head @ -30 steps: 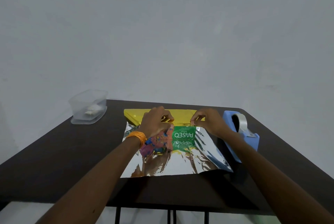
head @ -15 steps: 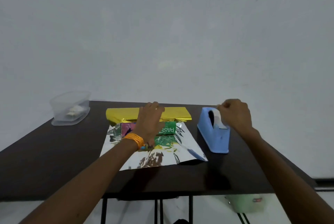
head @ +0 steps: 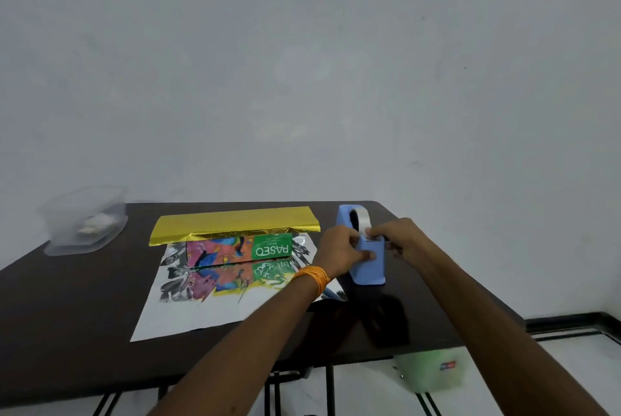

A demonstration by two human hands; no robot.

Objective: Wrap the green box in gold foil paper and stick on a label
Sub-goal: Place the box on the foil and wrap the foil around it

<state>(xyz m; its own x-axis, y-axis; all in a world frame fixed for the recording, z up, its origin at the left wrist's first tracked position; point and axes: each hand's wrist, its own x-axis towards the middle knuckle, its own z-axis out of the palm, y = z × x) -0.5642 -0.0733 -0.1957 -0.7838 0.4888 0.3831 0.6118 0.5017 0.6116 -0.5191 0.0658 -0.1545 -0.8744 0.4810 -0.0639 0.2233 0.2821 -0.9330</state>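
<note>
**Two grips, one hidden**

At the left edge we see a clear plastic tub; its pale contents are too blurred to name. On the dark table a crinkled gold foil sheet lies silver side up, its far edge folded gold over the top of the green cardboard box, which stands mid-table, its printed front bare and mirrored in the foil. Our left hand wraps the blue plastic tape dispenser. Our right hand bunches its fingertips at the cutter; whether they pinch tape we cannot tell.
</note>
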